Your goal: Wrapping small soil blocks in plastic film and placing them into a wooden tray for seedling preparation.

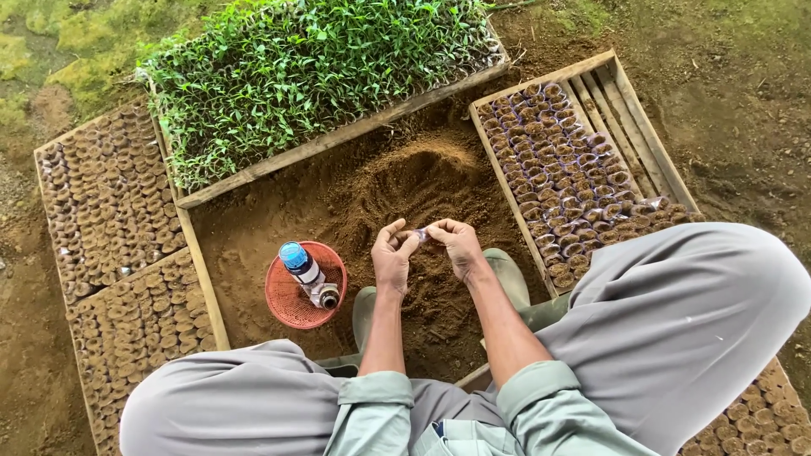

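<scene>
Beside hands [425, 245], soil-filled seedling trays [568, 181]

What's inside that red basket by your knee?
In the red basket lies a clear bottle with a blue cap, tipped on its side, and a small dark round thing at its lower end. What lies beneath the bottle is covered, and the small thing is too small to identify.

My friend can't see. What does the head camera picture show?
A seated person's left hand and right hand pinch a small clear bag over a soil pile. Beside them a red basket holds a bottle; wooden trays hold seedlings and filled soil bags.
</scene>
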